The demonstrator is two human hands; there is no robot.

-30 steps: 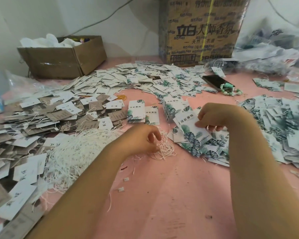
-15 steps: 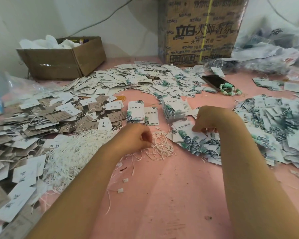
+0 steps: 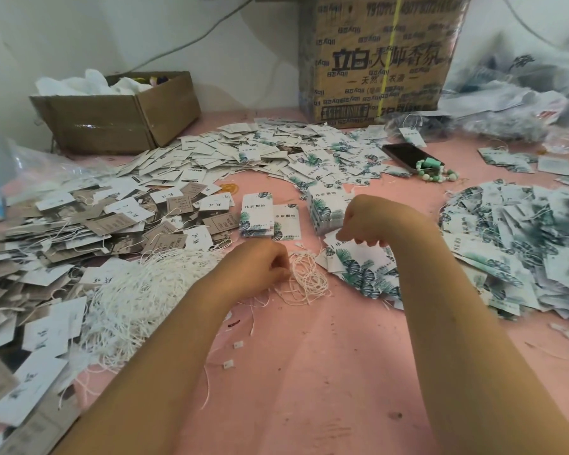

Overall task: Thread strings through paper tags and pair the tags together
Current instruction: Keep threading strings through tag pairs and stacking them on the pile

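My left hand (image 3: 260, 266) hovers low over the pink table (image 3: 309, 372), its curled fingertips pinching into a small tangle of white strings (image 3: 307, 279). My right hand (image 3: 370, 221) is a little farther back and to the right, knuckles up. Its curled fingers pinch the top edge of a leaf-printed tag (image 3: 355, 259) that lies on a heap of similar tags. Two short stacks of leaf tags (image 3: 257, 215) and a taller stack (image 3: 326, 208) stand just behind both hands. A big mass of white strings (image 3: 135, 300) lies left of my left arm.
Brown and white tags (image 3: 89, 224) spread across the left side. More tags (image 3: 276, 152) cover the back, and strung leaf tags (image 3: 523, 244) pile up on the right. An open cardboard box (image 3: 119, 116), a tall carton (image 3: 381, 57), a phone (image 3: 408, 156) and a green bead bracelet (image 3: 436, 170) sit behind.
My right hand has lowered the leaf tag from mid-air onto the heap. My left hand has shifted slightly forward into the small string tangle.
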